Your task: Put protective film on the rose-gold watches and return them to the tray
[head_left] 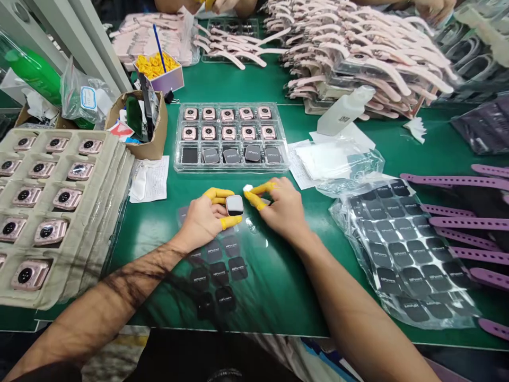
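Observation:
My left hand [204, 216], with yellow finger cots, is closed round a small square watch body [234, 205] held just above the green table. My right hand [280, 208], also in yellow cots, pinches a small white scrap [247, 188] right beside the watch body. Under my hands lies a clear sheet of dark screen stickers [218, 273]. Beyond them stands a clear tray [230, 138] with rows of pink watch bodies and a front row showing dark screens.
Grey pulp trays [51, 201] of pink watch bodies fill the left. A bag of dark stickers [401, 254] and purple straps [457, 223] lie right. A white bottle [345, 111], pink strap piles [358, 48], a cardboard box [139, 122] and another person's hands [222, 5] are at the back.

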Action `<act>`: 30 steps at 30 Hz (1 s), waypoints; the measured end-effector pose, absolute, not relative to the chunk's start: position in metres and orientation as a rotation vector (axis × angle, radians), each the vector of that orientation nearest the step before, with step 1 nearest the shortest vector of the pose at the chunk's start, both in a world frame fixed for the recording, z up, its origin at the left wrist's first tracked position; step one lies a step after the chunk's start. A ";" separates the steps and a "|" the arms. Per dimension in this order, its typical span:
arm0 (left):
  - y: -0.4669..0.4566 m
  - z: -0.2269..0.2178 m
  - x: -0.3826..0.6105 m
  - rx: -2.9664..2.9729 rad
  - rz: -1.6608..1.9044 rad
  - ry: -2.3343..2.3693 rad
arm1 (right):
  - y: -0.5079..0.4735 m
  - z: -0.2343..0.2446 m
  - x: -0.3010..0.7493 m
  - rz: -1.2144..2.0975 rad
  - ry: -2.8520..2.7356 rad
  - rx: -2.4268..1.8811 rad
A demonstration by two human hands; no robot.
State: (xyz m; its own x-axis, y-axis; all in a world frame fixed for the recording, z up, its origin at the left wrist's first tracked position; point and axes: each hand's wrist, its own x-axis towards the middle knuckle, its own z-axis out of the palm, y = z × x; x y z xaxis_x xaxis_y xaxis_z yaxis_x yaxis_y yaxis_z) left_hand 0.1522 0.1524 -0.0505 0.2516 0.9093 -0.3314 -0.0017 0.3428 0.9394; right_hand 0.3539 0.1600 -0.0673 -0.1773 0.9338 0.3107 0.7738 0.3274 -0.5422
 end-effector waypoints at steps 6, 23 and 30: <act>0.156 -0.058 0.148 1.099 0.874 1.044 | 0.088 -0.034 0.354 0.232 -2.052 -1.404; 0.158 -0.068 0.142 1.235 0.847 0.941 | 0.033 -0.046 0.318 1.018 -2.140 -1.427; 0.158 -0.066 0.141 1.221 0.832 0.921 | 0.025 -0.056 0.328 0.864 -2.043 -1.377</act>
